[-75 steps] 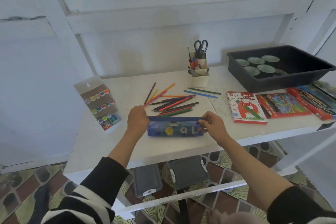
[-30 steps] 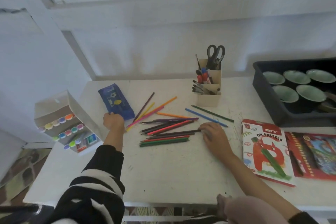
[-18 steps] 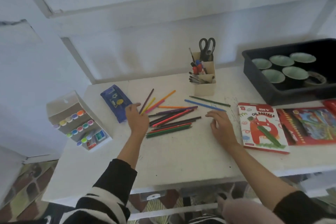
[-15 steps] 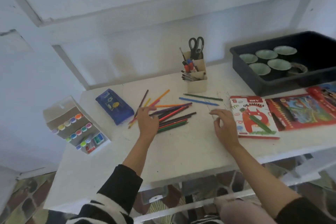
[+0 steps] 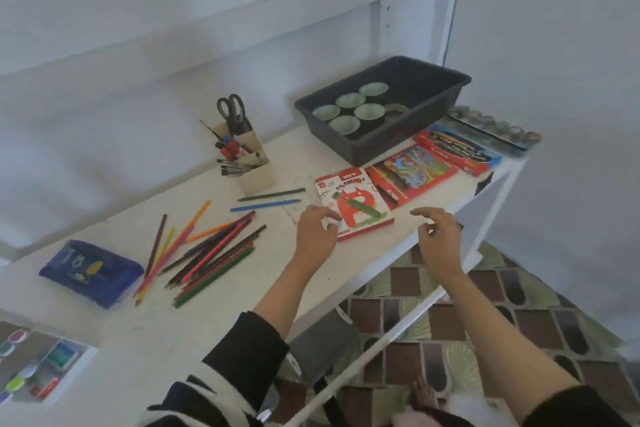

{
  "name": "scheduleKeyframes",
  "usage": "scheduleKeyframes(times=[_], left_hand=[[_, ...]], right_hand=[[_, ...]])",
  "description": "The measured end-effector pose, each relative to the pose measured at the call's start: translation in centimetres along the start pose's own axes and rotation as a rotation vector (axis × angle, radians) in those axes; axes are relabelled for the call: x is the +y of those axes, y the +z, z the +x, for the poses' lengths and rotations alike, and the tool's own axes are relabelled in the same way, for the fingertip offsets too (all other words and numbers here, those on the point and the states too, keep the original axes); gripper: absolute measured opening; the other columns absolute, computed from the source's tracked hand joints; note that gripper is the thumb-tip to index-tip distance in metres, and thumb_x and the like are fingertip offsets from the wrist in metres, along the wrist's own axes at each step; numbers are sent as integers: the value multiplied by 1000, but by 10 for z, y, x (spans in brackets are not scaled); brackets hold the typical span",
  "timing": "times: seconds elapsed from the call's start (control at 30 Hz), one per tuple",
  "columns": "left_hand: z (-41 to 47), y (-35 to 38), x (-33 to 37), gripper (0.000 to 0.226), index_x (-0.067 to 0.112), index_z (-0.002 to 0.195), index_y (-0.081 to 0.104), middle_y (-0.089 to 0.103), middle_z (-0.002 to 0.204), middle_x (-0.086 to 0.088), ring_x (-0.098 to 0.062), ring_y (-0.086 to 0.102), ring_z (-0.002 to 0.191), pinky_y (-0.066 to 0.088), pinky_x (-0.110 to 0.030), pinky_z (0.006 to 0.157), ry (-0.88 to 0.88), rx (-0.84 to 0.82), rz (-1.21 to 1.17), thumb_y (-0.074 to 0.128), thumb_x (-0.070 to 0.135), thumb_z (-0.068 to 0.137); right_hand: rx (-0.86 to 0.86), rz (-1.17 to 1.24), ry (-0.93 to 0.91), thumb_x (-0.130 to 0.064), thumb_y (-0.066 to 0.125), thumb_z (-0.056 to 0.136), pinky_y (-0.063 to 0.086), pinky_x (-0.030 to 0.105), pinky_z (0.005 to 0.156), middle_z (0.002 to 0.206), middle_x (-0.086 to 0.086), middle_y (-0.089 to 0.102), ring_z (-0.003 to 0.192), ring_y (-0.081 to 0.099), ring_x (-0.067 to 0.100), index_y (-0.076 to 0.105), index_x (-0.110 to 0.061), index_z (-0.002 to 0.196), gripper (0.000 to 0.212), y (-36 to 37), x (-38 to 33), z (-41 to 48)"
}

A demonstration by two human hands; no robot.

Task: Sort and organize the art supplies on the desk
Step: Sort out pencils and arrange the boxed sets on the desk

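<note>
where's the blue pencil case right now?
Head view: the blue pencil case lies flat on the left part of the desk, just left of the loose coloured pencils and behind the paint set at the near-left corner.

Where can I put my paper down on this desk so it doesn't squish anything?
The biggest bare patch is the front of the desk, between the coloured pencils and the marker rack. A second strip runs along the wall behind the pencils, left of the pencil holder. The right end is crowded: oil pastels box, red boxes, black bin.
</note>
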State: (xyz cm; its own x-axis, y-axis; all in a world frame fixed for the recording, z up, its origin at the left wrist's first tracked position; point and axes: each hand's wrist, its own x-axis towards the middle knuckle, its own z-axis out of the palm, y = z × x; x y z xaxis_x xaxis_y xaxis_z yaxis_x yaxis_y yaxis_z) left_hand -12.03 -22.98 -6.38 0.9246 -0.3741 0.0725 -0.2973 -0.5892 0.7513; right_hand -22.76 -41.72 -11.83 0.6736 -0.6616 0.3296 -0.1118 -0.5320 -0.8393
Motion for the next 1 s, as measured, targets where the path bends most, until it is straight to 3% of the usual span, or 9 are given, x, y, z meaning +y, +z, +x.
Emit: scheduleKeyframes(times=[0.17,0.3,0.37,0.43,0.53,0.67,0.77,0.87,1.0], left_hand=[[36,54,37,27,12,100,67,51,103,6,-15,48,108,36,-29,102,76,-196,27,56,-3,82],[73,106,73,33,15,119,52,56,116,-2,-20,55,110,51,-32,85,-170,-248,-164,58,7,88],[86,130,88,48,15,129,42,51,124,-9,-23,53,113,52,-35,87,-350,-181,-248,64,16,86],[99,152,100,61,17,135,34,39,132,-14,-30,39,125,44,-44,100,-515,-89,-227,66,22,83],[110,168,114,60,20,131,33,31,136,-15,-32,26,128,35,-48,105,-663,23,-174,67,25,81],[122,174,131,55,21,126,36,32,135,-15,-31,31,125,38,-44,103,-805,220,-304,68,19,81],[124,169,131,53,23,124,36,39,130,-13,-28,48,113,53,-37,82,-864,391,-516,67,9,83],[124,162,126,35,20,110,45,52,115,-9,-21,59,95,53,-27,59,-810,495,-693,56,-5,87],[126,153,127,31,22,84,57,62,110,-11,-27,64,96,59,-41,73,-781,501,-756,51,-9,87]], right_hand=[[-13,-6,-58,16,48,80,45,32,80,97,-2,60,99,52,23,66,-16,94,39,-21,29,46],[-66,-22,-115,16,49,77,44,37,88,98,-1,63,101,51,20,68,-14,95,40,-40,57,103],[-106,-85,-158,16,52,78,37,33,94,99,0,63,104,50,18,69,-11,95,36,-48,67,130],[-163,-173,-210,11,56,80,35,33,98,104,4,66,107,51,22,69,-10,99,32,-54,82,160],[-305,-362,-247,-7,63,84,38,50,103,117,2,64,120,49,26,67,-17,111,29,-51,108,203],[-523,-537,-190,-24,54,93,14,55,113,144,0,43,141,24,25,52,-26,132,38,-42,121,227],[-500,-599,-193,-29,44,98,3,46,115,151,0,33,143,17,24,46,-28,136,39,-41,126,220],[-452,-608,-222,-33,39,99,3,43,115,150,-1,35,142,20,24,48,-29,135,37,-39,130,216],[-450,-524,-143,-49,22,97,5,42,115,148,0,38,141,22,21,57,-23,128,54,-41,126,220]])
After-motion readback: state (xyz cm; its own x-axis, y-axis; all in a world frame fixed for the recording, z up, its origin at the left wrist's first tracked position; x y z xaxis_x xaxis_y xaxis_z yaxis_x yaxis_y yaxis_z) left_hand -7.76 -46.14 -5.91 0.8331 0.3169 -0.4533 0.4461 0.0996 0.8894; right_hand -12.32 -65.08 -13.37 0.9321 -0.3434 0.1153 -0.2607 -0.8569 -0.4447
